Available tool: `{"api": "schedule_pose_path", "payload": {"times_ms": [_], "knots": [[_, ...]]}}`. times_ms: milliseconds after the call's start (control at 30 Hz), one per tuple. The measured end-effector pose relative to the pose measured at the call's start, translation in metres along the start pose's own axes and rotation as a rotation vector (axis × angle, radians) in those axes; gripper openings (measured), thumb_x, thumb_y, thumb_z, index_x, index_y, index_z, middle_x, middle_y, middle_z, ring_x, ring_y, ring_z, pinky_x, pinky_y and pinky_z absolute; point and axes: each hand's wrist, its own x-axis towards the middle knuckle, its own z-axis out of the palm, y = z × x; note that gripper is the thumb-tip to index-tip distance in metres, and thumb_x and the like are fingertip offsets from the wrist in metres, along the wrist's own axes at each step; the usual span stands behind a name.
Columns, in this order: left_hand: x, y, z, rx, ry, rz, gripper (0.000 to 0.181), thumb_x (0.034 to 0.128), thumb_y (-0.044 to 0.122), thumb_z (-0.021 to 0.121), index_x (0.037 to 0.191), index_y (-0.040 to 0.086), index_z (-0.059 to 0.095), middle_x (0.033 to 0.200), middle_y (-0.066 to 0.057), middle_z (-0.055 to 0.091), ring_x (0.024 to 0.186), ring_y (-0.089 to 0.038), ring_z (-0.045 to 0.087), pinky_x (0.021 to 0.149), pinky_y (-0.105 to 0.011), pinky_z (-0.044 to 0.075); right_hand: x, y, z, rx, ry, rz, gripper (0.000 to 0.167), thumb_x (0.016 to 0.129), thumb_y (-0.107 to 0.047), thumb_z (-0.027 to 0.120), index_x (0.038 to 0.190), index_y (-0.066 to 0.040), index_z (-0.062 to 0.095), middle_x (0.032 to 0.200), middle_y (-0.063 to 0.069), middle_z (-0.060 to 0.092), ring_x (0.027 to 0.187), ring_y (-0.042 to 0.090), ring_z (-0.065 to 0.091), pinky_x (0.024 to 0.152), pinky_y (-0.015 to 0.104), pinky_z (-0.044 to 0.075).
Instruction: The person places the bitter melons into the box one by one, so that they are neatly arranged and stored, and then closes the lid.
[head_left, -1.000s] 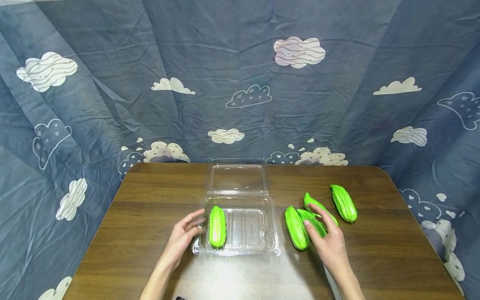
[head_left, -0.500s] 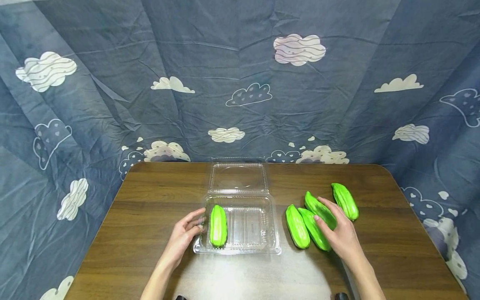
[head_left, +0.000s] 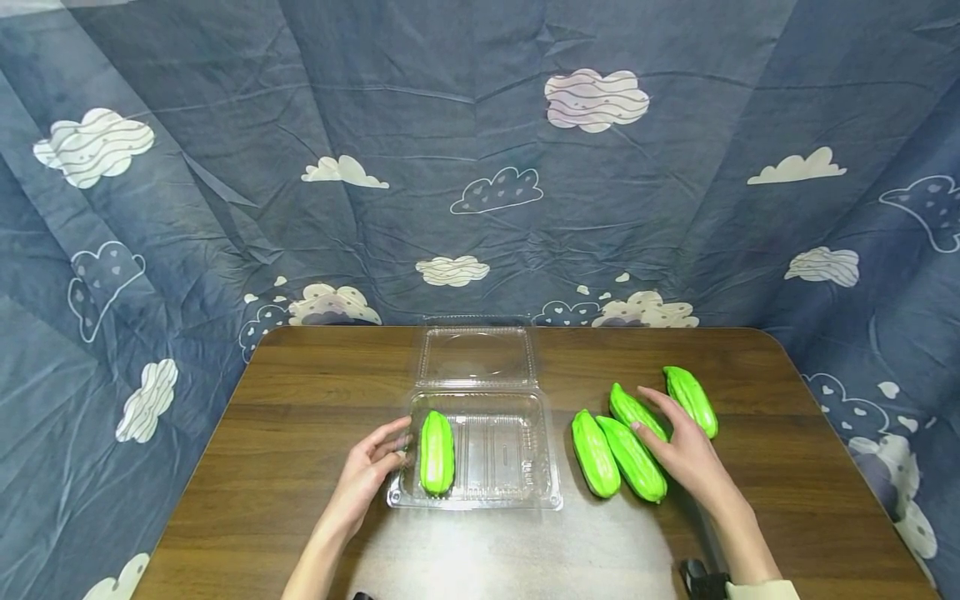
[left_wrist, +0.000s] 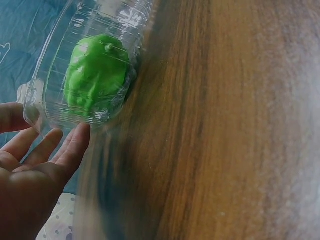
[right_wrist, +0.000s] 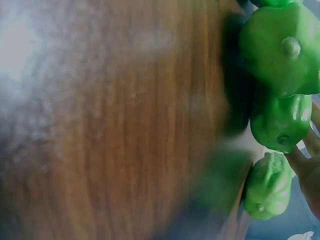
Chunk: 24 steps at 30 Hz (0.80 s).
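Note:
A clear plastic clamshell container (head_left: 487, 504) lies unfolded on the table, with one green ridged gourd (head_left: 437, 454) along its left side. My left hand (head_left: 366, 467) touches the container's left edge, its fingers fairly straight. Through the plastic, the left wrist view shows that gourd (left_wrist: 97, 72) end-on. To the right, my right hand (head_left: 686, 442) straddles a green gourd (head_left: 628, 407), thumb on one side and fingers on the other, hiding its lower end. Two more gourds lie to its left, the nearer gourd (head_left: 633, 462) close against it. Another gourd (head_left: 693, 400) sits beyond the hand.
The container's lid (head_left: 476, 357) lies flat behind its base, near the back edge of the wooden table (head_left: 322, 400). A dark blue curtain (head_left: 420, 208) with cloud prints hangs behind and at both sides. Glare whitens the front of the table.
My right hand has shifted right, off the second gourd and onto the third, uncovering the second one. The left hand and the container have stayed in place.

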Motion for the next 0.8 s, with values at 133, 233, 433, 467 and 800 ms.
{"api": "schedule_pose_path", "payload": {"times_ms": [133,233,433,467,800], "knots": [[0.0000,-0.0007,-0.0001,-0.003,0.000,-0.009,0.054,0.0868,-0.011,0.054,0.139,0.001,0.052,0.144,-0.022,0.046,0.127,-0.037,0.050,0.095,-0.039,0.050,0.0023,0.0035,0.0012,0.015,-0.016,0.020,0.053,0.094,-0.018,0.067,0.142,-0.003,0.047,0.141,0.021,0.049,0.128,0.047,0.043,0.096,0.063,0.037],[0.0000,-0.0008,0.0001,-0.009,0.003,-0.011,0.053,0.0869,-0.011,0.054,0.139,0.002,0.053,0.144,-0.023,0.046,0.127,-0.037,0.050,0.095,-0.039,0.050,0.0040,0.0059,0.0016,0.010,-0.040,0.048,0.053,0.095,-0.020,0.065,0.142,-0.004,0.047,0.140,0.023,0.050,0.128,0.047,0.043,0.096,0.063,0.037],[-0.0008,-0.0007,0.0009,-0.019,0.001,-0.005,0.054,0.0864,-0.012,0.053,0.139,0.001,0.052,0.144,-0.023,0.046,0.128,-0.039,0.049,0.095,-0.038,0.050,0.0053,0.0095,0.0009,-0.031,-0.106,0.139,0.058,0.098,-0.031,0.061,0.145,-0.004,0.044,0.139,0.027,0.050,0.123,0.049,0.047,0.093,0.063,0.041],[-0.0008,-0.0009,0.0009,-0.020,0.001,-0.003,0.055,0.0862,-0.012,0.053,0.139,0.000,0.051,0.144,-0.023,0.046,0.128,-0.039,0.049,0.095,-0.037,0.050,0.0054,0.0098,0.0006,-0.035,-0.115,0.148,0.059,0.098,-0.033,0.060,0.145,-0.003,0.043,0.139,0.027,0.050,0.123,0.050,0.047,0.093,0.064,0.041],[0.0002,-0.0010,-0.0002,-0.018,-0.002,0.001,0.054,0.0865,-0.011,0.054,0.139,0.001,0.052,0.146,-0.020,0.045,0.129,-0.038,0.048,0.094,-0.033,0.051,0.0068,0.0076,-0.0010,-0.067,-0.149,0.185,0.066,0.098,-0.042,0.058,0.146,0.001,0.041,0.139,0.030,0.048,0.122,0.051,0.048,0.093,0.064,0.041]]}}
